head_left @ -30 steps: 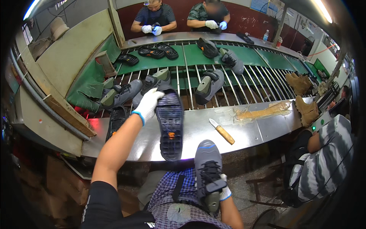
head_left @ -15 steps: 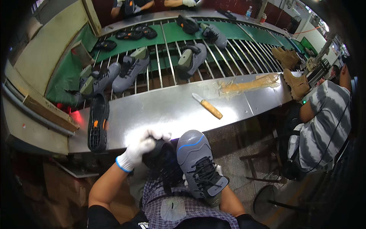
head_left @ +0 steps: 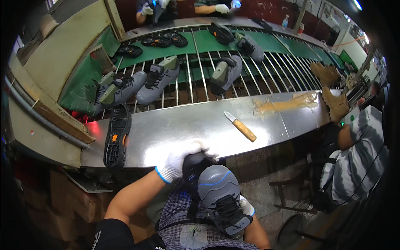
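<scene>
My left hand (head_left: 186,156), in a white knit glove with a blue cuff, is closed around the top of a black shoe sole (head_left: 192,170). The sole is dark and partly covered by my fingers. Right beside it, a grey lace-up shoe (head_left: 219,188) with a black lace area and a blue line across its toe points away from me, over my lap. My right hand (head_left: 246,206), also gloved, grips this shoe from its right side and underneath; most of those fingers are hidden. Sole and shoe meet or overlap near the toe.
On the metal bench (head_left: 183,127) lie a wooden-handled knife (head_left: 243,129) and a black outsole (head_left: 117,137) with orange marks. Grey shoes (head_left: 158,81) and black soles (head_left: 156,40) rest on the roller conveyor. Tan boots (head_left: 334,103) stand at right, near a seated person (head_left: 354,154).
My left hand has brought the black sole rightward against the grey shoe. The shoe's toe has dropped slightly toward me. The whole view has shifted a little.
</scene>
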Demonstrator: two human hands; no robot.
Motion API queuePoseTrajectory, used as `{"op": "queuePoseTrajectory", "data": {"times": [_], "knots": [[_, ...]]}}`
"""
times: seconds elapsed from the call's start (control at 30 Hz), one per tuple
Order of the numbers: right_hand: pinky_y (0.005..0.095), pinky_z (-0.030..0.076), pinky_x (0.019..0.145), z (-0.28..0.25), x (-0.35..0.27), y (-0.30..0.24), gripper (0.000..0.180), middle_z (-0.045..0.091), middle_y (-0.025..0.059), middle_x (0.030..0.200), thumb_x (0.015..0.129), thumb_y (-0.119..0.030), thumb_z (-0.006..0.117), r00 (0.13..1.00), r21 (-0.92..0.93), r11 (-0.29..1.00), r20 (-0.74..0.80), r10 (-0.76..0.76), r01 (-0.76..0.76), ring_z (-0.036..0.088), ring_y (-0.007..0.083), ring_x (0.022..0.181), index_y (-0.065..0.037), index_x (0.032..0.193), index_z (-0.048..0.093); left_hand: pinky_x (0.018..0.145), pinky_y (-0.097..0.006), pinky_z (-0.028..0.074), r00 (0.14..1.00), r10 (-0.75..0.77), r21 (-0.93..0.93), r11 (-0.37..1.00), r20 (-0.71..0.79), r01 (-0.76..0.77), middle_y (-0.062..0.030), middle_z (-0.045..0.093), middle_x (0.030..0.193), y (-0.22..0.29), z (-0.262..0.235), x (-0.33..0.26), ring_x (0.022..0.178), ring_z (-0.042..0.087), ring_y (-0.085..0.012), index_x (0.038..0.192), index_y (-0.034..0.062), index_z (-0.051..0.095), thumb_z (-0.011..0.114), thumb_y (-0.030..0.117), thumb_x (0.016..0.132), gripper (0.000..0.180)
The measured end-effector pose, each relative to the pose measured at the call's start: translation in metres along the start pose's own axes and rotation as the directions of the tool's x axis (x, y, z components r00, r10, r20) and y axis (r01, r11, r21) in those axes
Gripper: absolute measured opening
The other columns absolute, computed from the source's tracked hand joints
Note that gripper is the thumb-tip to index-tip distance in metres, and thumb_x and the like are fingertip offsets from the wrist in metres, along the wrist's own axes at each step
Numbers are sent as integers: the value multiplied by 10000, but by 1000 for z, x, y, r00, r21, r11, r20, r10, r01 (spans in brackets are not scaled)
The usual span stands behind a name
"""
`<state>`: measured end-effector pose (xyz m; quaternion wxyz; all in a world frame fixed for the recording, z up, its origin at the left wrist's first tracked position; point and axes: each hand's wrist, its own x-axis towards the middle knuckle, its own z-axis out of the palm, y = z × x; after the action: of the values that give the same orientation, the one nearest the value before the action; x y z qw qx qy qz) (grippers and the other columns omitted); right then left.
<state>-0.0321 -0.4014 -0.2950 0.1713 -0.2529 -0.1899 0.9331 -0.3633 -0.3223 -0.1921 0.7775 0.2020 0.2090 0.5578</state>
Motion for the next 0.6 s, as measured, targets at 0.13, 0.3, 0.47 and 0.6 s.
{"op": "queuePoseTrajectory", "data": {"times": [0.13,0.3,0.47,0.6], "knots": [[458,529,1138,3,-16,4,1139,617,234,1491,838,-727,793,998,-46,998,-37,43,-45,640,330,1334,91,1563,472,1158,-599,484,990,-106,-287,955,-93,75,-172,696,1119,-39,-5,-16,1225,646,-400,1066,10,673,618,188,1020,192],[416,550,1120,4,-26,14,1154,644,204,1471,826,-737,816,997,-43,997,-48,67,-69,660,286,1316,99,1549,482,1225,-677,419,986,-151,-184,974,-78,135,-121,686,1060,-18,7,15,1293,593,-385,1080,54,685,618,220,988,202],[368,570,1085,14,-24,11,1187,695,162,1420,778,-754,870,985,-18,995,-150,90,-94,699,219,1263,143,1483,539,1263,-698,353,949,-295,-148,949,-108,278,-341,572,1522,-9,21,22,1538,409,-561,1332,-9,670,646,216,956,439],[362,565,1096,28,-25,4,1181,696,165,1418,795,-755,856,985,29,998,-158,64,-60,700,222,1264,145,1489,533,1274,-691,334,964,-263,-33,965,-30,262,-400,451,1613,-10,14,31,1542,381,-590,1480,-29,598,655,231,945,597]]}}
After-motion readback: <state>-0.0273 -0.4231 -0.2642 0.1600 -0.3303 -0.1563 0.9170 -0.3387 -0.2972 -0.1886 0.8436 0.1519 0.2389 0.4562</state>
